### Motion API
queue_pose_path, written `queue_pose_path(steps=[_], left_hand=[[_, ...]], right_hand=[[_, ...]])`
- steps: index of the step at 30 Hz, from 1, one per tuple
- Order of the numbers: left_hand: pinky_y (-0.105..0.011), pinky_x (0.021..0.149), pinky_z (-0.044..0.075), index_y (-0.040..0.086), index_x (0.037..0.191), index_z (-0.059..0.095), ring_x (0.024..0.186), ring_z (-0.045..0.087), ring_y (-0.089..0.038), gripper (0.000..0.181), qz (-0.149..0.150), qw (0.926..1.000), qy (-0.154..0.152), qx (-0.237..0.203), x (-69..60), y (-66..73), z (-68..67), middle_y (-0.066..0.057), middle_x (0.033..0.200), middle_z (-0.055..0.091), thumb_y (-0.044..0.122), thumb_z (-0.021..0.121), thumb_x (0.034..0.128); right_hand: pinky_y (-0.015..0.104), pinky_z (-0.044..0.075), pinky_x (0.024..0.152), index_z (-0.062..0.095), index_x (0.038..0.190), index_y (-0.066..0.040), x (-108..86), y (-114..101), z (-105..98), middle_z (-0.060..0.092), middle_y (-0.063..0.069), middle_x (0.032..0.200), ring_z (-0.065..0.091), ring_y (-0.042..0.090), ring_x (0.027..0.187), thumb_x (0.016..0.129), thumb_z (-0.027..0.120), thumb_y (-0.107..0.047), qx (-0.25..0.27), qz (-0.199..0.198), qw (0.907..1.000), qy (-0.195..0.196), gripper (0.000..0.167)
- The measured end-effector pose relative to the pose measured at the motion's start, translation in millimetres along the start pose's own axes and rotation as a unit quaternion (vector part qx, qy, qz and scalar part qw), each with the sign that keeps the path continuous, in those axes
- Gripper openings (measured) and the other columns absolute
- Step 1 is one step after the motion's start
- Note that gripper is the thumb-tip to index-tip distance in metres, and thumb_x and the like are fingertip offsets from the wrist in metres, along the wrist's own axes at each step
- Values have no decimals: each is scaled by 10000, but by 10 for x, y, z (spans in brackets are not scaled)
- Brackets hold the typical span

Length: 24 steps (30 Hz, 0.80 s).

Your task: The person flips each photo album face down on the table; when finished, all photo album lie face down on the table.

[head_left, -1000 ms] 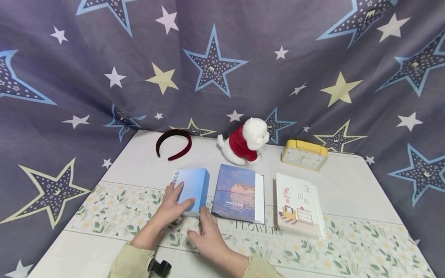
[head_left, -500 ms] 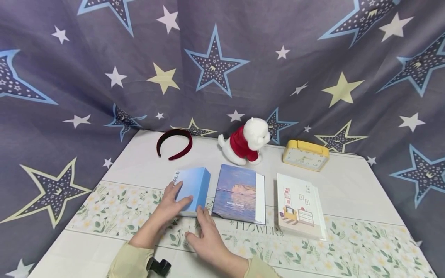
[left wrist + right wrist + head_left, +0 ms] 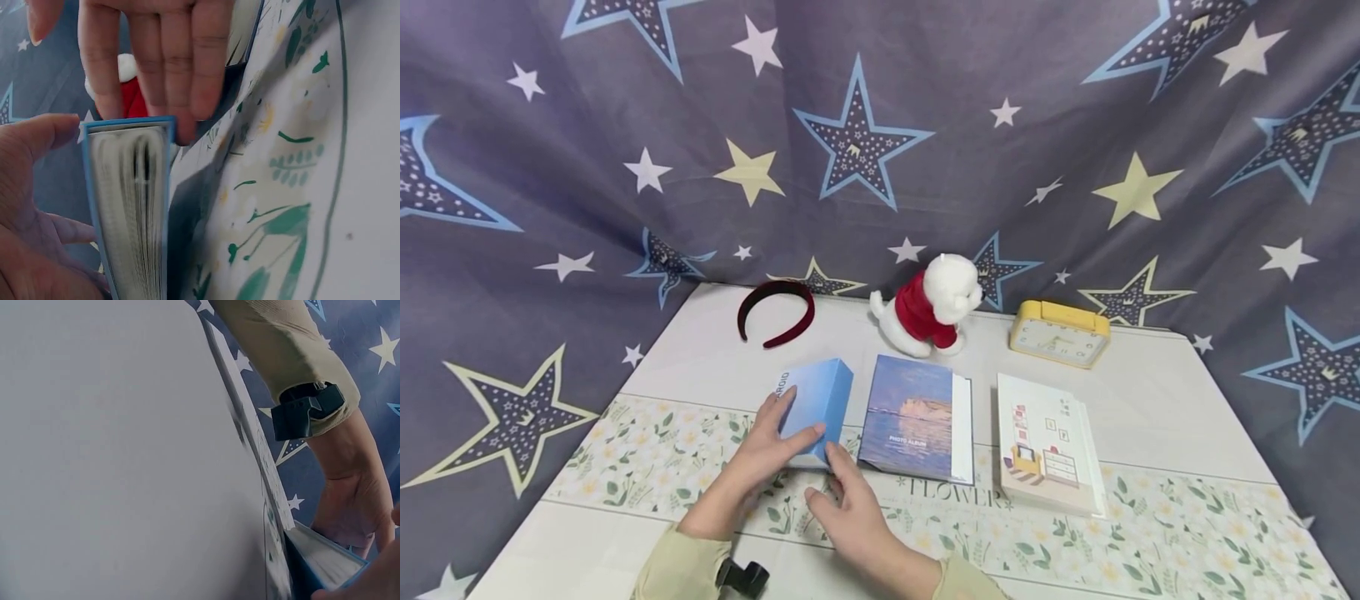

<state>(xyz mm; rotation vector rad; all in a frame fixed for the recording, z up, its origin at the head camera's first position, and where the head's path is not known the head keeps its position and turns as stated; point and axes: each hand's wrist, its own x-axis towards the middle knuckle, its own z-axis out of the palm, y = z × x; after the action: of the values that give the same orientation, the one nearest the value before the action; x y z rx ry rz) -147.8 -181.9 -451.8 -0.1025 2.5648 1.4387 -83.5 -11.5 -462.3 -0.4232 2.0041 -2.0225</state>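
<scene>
A thick light-blue photo album [image 3: 816, 408] lies on the table, its cover lettering partly hidden by fingers. My left hand [image 3: 767, 446] rests on that cover from the left, fingers spread and thumb reaching toward the right edge. At the near right corner, my right hand [image 3: 853, 508] touches the album with extended fingers, its thumb held apart. The left wrist view shows page edges [image 3: 128, 206] between the blue covers, with straight right-hand fingers [image 3: 209, 56] by one side. Just right lies a blue-purple photo album [image 3: 910, 417] with a seaside cliff cover.
Farther right is a white album [image 3: 1045, 446] with a furniture drawing. Behind stand a dark red headband [image 3: 790, 329], a white plush dog [image 3: 951, 287] in a red top and a yellow clock [image 3: 1058, 335]. A star-patterned curtain [image 3: 970, 75] backs the table [image 3: 1150, 400].
The light-blue album has shifted very slightly away and to the right, turning a little. Both hands stay on it, with only small movements. The other objects stay put.
</scene>
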Motion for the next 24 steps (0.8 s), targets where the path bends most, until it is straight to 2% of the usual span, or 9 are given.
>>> queue_pose_path(steps=[4,9,14,18,24], left_hand=[[-705,1069,97,139,1578,141,1431,24,-504,978,169,9997,-19,167,-13,23,-11,-265,1594,-50,526,677,857],[-676,1088,127,108,1576,115,1431,71,-497,1009,287,9994,-28,191,-17,80,-41,-276,1592,-3,513,689,851],[-647,1095,203,83,1573,77,1416,184,-470,1096,483,9988,-38,-13,-23,108,-71,-238,1599,64,457,760,802],[-628,1090,241,83,1572,47,1392,243,-455,1167,493,9986,-82,-175,-31,106,-110,-227,1599,85,406,816,756],[-615,1096,241,93,1575,42,1391,243,-450,1147,422,9976,-130,-538,-28,101,-178,-231,1597,103,311,824,764]], right_hand=[[457,236,1131,183,1535,16,-4,-14,10,109,208,1600,142,344,1463,974,526,-131,212,-469,9986,-80,674],[404,232,1141,105,1561,-43,-9,-61,19,113,177,1609,209,334,1447,989,499,-129,660,-430,9968,-156,699],[361,250,1131,32,1560,-35,8,-69,30,56,212,1607,173,337,1455,972,458,-11,1286,-594,9895,-298,727],[312,267,1117,35,1554,-11,36,-61,34,64,223,1603,150,353,1456,967,428,39,1690,-660,9829,-325,709],[349,241,1132,40,1555,-13,83,-59,13,100,214,1603,201,356,1445,991,408,30,1809,-682,9800,-468,675]])
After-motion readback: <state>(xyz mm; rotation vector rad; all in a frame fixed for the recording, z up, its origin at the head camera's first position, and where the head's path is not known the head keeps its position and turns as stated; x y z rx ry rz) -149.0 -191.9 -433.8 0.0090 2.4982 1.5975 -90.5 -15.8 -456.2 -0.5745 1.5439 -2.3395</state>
